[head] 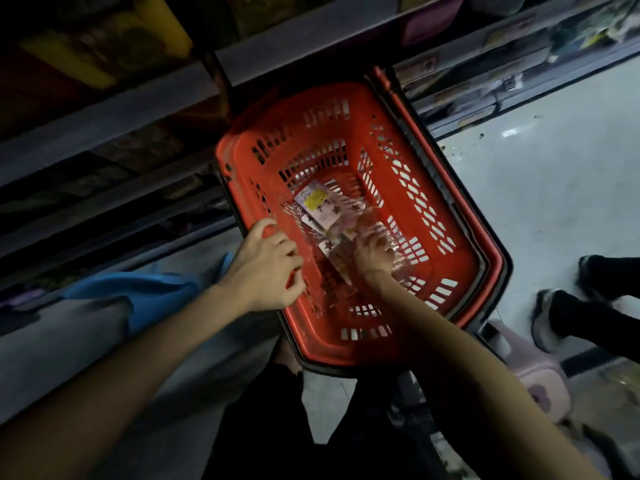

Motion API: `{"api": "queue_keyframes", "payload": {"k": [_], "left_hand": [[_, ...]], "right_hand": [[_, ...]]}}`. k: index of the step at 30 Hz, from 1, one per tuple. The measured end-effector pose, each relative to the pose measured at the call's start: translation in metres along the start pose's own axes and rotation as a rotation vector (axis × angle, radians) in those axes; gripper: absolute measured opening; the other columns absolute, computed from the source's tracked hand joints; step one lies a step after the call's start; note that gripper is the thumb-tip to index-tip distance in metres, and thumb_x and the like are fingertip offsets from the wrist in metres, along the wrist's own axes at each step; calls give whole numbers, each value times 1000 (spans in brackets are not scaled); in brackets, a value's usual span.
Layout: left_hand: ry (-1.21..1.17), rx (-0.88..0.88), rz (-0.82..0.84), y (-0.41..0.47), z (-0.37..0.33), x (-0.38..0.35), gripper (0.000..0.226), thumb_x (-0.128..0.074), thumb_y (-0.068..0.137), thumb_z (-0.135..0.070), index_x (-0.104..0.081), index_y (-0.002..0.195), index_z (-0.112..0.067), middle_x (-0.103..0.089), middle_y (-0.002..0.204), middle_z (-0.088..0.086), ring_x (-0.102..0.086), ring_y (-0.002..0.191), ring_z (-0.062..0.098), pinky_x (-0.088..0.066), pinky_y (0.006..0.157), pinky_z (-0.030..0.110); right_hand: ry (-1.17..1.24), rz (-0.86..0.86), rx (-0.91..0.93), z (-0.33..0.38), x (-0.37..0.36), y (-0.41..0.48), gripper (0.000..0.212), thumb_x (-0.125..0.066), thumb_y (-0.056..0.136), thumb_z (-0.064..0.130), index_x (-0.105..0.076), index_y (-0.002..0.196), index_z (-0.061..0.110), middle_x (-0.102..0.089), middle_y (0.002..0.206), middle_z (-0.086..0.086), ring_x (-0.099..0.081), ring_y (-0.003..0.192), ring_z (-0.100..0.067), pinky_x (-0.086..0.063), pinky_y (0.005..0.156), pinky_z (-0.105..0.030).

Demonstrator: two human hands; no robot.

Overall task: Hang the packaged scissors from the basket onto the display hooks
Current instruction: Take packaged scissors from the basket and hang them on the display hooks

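A red plastic basket (446, 202) stands on the floor in front of me. A few pink and yellow scissors packages (323, 207) lie on its bottom. My left hand (268, 268) hovers over the basket's left rim with fingers loosely curled, holding nothing. My right hand (374, 252) is down inside the basket, on the near end of the packages; it is blurred and I cannot tell whether its fingers hold one. No display hooks show in this view.
Dark store shelves (114, 116) run along the left and top. A blue cloth (145, 292) lies at the left. Another person's dark shoes (554, 320) stand at the right. A pink stool (533, 372) sits by my right arm on the pale floor.
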State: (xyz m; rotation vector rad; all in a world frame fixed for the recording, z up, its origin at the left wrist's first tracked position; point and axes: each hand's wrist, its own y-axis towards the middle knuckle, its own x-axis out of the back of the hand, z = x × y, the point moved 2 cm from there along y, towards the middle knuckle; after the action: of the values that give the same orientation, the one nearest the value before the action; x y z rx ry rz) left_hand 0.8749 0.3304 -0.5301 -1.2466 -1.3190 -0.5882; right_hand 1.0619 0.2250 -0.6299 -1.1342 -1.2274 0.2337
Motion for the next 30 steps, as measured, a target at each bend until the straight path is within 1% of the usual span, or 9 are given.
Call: {"api": "queue_keyframes", "payload": {"k": [3, 6, 8, 10, 13, 18, 22, 27, 30], "left_hand": [[-22, 14, -16, 1, 0, -1, 37, -48, 88, -38, -82, 84, -23, -74, 86, -3, -67, 91, 22, -29, 119, 55], [-31, 27, -19, 2, 0, 1, 37, -48, 87, -37, -82, 85, -23, -75, 88, -3, -67, 92, 22, -28, 120, 54], [-31, 34, -3, 1, 0, 1, 38, -47, 87, -37, -83, 85, -23, -76, 89, -3, -67, 92, 21, -28, 120, 54], [-29, 43, 7, 2, -1, 2, 40, -46, 87, -38, -83, 86, -24, -76, 90, -4, -67, 94, 20, -27, 120, 53], [-39, 58, 27, 1, -2, 4, 41, -45, 87, -38, -83, 89, -25, -76, 91, -5, -67, 96, 19, -25, 122, 52], [-42, 83, 77, 2, -4, 12, 47, -39, 88, -41, -83, 91, -26, -75, 94, -7, -66, 98, 17, -22, 123, 50], [-53, 92, 94, 1, -7, 19, 50, -35, 88, -42, -82, 94, -27, -75, 96, -8, -64, 99, 17, -20, 124, 50], [-89, 79, 26, -1, -5, 16, 45, -40, 85, -39, -82, 88, -23, -75, 87, -4, -66, 90, 20, -27, 121, 52], [-80, 64, 12, -1, -5, 12, 46, -40, 87, -39, -82, 89, -24, -75, 87, -4, -66, 90, 19, -25, 122, 51]], "right_hand": [[53, -32, -81, -2, -23, 23, 67, -41, 109, 22, -4, 159, -4, -19, 162, -36, -25, 150, -49, -38, 112, -59], [92, -21, -133, -1, -37, 39, 51, -35, 99, 22, -44, 143, -2, -62, 132, -29, -65, 119, -42, -57, 91, -52], [60, 3, -120, -2, -41, 33, 57, -27, 92, 26, -58, 131, -1, -71, 112, -24, -72, 97, -37, -61, 77, -45], [-45, -49, -86, -1, -28, 23, 60, -20, 93, 19, -39, 143, -8, -59, 127, -34, -62, 112, -46, -54, 90, -49], [-9, -109, -14, 0, -24, 18, 55, -37, 103, 17, -21, 152, -1, -44, 144, -35, -47, 133, -50, -48, 103, -51], [92, -76, 6, 5, 1, 4, 44, -46, 105, 22, -39, 147, 9, -68, 123, -14, -68, 112, -33, -48, 82, -36], [113, -54, 25, -2, 24, -17, 29, -51, 103, 23, -64, 124, 8, -69, 123, -15, -68, 113, -33, -53, 91, -40], [445, -3, -208, -18, 13, -15, 31, -55, 100, 21, -63, 124, 5, -65, 127, -17, -65, 117, -35, -55, 95, -44], [798, -32, -266, -21, -6, -12, 49, -45, 95, 31, -56, 133, 1, -57, 136, -24, -62, 116, -38, -56, 97, -43]]}}
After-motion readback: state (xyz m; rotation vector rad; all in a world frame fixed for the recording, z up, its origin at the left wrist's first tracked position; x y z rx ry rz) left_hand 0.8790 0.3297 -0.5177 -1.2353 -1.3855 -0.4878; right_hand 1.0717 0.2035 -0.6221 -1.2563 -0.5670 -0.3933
